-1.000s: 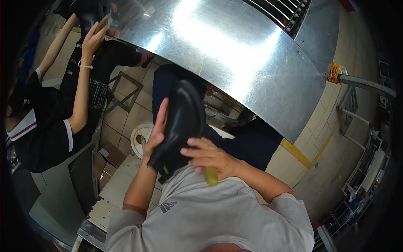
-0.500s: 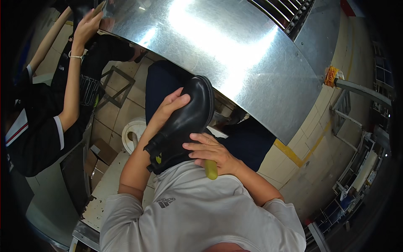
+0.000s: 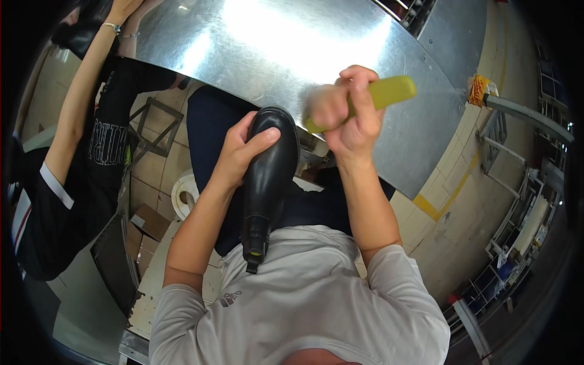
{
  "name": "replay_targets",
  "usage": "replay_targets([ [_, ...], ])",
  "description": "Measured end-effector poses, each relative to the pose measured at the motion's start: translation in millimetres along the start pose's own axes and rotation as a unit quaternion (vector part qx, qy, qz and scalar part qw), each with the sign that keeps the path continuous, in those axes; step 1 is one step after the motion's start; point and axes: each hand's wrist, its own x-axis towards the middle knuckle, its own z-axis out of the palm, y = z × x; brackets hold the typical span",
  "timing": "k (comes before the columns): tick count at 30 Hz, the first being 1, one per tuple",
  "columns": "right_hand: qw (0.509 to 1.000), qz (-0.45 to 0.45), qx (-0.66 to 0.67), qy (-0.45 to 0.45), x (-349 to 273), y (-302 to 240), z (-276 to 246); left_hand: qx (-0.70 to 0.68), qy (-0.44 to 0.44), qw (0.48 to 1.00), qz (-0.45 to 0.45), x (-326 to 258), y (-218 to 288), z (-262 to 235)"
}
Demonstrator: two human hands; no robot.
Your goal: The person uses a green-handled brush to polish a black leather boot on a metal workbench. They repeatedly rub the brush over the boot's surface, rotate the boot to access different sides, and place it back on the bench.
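Observation:
A black ankle boot lies over my lap, toe away from me and its opening with a pull tab toward my shirt. My left hand grips the front part of the boot, thumb across the upper. Up to the right, apart from the boot, my right hand is closed around a yellow-green bar-shaped tool. One rounded end sticks out to the right of the fist; a bit of the other shows at the left. Motion blurs the fingers there.
A shiny metal table spans the front. To the left, a co-worker's arm reaches over the table's far left. A metal stool frame, a white bucket and a cardboard box are on the floor. Metal racks stand to the right.
My right hand has risen from beside the boot to over the table's edge, carrying the yellow-green tool. The boot has turned more upright in view. The co-worker's hand has shifted up.

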Motion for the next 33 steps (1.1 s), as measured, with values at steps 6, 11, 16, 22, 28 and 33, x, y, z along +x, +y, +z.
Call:
replay_targets([
  [6,0.997,-0.013,0.028,-0.072,5.1,18.8,-5.5,0.009,0.031,0.999,0.013,-2.4,0.6,5.5],
  [11,0.993,-0.010,0.052,-0.103,1.8,22.4,-4.6,0.010,0.030,0.999,0.013,-3.4,0.2,4.7],
  [16,0.935,-0.226,-0.232,-0.144,-19.5,36.3,25.2,0.032,0.031,0.998,0.043,-1.4,-4.8,4.3],
  [22,0.992,0.082,0.089,-0.045,10.2,18.2,4.7,0.048,0.024,0.999,0.005,-1.4,5.8,6.0],
  [28,0.992,0.056,0.108,0.039,13.1,13.9,-3.2,0.037,0.036,0.999,-0.003,-4.3,8.1,12.0],
  [33,0.993,0.067,0.094,0.028,11.3,19.6,3.8,0.033,0.047,0.998,0.002,-6.1,6.4,14.5],
])
